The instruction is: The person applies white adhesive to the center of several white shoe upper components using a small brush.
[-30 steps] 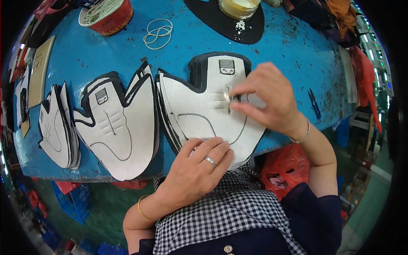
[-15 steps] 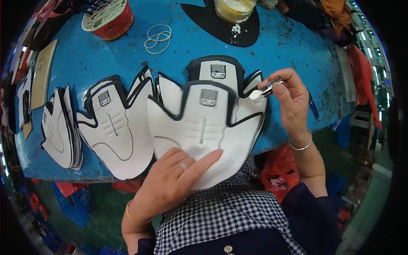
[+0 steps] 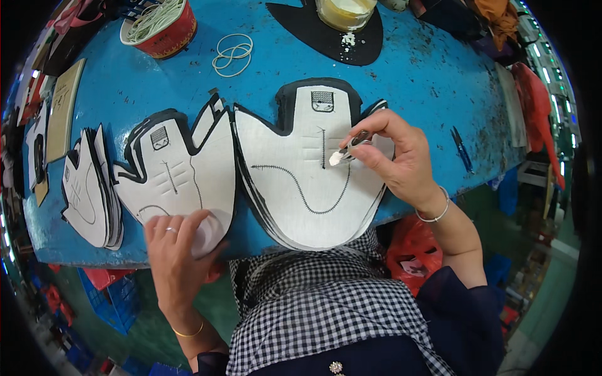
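Flat white shoe uppers with black edging and dark stitching lie in stacks along the near table edge. My left hand (image 3: 172,257) is closed round the rounded lower end of the top upper on the middle stack (image 3: 169,182); that end bends up between fingers and thumb. Over the right stack (image 3: 295,188), my right hand (image 3: 401,156) pinches a small metal clip (image 3: 357,141). A white, soft-looking lump (image 3: 337,158) sticks out from the clip's end, above the stitched middle of the top upper. Whether the lump touches the upper I cannot tell.
A third, slimmer stack (image 3: 88,194) stands at the left. Farther back are a red tub of cords (image 3: 166,44), loose rubber bands (image 3: 233,56) and a tub of pale stuff (image 3: 342,15) on a black piece (image 3: 301,31). Dark tweezers (image 3: 462,150) lie at the right.
The upper that was lifted over the right stack now lies on the middle stack. My left hand moved left and took hold there; my right hand moved left with the clip, over the right stack.
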A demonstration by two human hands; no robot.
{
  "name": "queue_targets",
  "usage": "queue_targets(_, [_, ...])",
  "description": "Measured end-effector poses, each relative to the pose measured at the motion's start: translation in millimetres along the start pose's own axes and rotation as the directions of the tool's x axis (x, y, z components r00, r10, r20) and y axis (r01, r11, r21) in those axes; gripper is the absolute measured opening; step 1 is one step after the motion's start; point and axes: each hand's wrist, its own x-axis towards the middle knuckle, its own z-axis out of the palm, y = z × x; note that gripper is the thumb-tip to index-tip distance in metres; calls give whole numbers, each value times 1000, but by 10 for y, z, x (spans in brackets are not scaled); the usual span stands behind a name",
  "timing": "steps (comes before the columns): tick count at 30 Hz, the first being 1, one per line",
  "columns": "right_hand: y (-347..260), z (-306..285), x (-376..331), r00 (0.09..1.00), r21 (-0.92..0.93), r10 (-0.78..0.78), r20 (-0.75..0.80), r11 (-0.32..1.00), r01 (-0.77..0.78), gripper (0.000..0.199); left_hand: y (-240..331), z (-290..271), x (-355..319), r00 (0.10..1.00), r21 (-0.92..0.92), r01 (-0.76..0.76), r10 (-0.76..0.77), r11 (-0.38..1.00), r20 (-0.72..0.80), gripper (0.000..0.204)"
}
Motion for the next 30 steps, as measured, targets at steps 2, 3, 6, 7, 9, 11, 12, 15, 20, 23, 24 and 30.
queue_targets(2, [6, 28, 43, 999, -30, -30, 14, 999, 30, 17, 127, 22, 45, 985, -91, 124, -111, 988, 135, 50])
queue_targets(3, [19, 35, 65, 995, -88, -91, 36, 992, 94, 18, 157, 6, 55, 993, -110, 72, -61, 991, 97, 53])
queue_targets(6, [4, 82, 100, 981, -181, -166, 105, 966, 183, 21, 387, 170, 158, 998, -314, -61, 59, 948, -16, 56])
queue_targets(7, [-13, 108, 117, 973, -216, -181, 142, 954, 209, 22, 500, 237, 238, 987, -479, -154, 118, 864, -104, 57])
queue_targets(9, [-1, 133, 172, 971, -266, -195, 140, 937, 227, 23, 721, 355, 410, 964, -532, -228, 264, 816, -9, 49])
queue_targets(11, [49, 136, 255, 971, -322, -201, 131, 917, 233, 23, 781, 444, 436, 948, -542, -243, 315, 805, 43, 48])
queue_targets(12, [94, 133, 331, 949, -389, -299, 97, 866, 313, 24, 788, 454, 431, 946, -508, -262, 322, 820, 33, 46])
queue_targets(15, [177, 76, 429, 904, -488, -422, 67, 776, 399, 24, 794, 434, 470, 937, -484, -281, 345, 829, 49, 43])
queue_targets(20, [56, 58, 333, 837, -491, -528, 143, 697, 523, 25, 821, 375, 490, 924, -444, -303, 373, 843, 79, 40])
queue_targets(23, [-47, 55, 149, 851, -402, -458, 258, 750, 525, 26, 868, 346, 478, 923, -426, -293, 369, 856, 108, 39])
queue_targets(24, [-52, 23, 154, 852, -404, -457, 256, 750, 524, 26, 892, 335, 463, 922, -389, -302, 371, 870, 114, 37])
queue_targets(30, [173, -354, 705, 972, -113, -155, -176, 984, 136, 16, 930, 406, 484, 937, -311, -333, 351, 890, 2, 35])
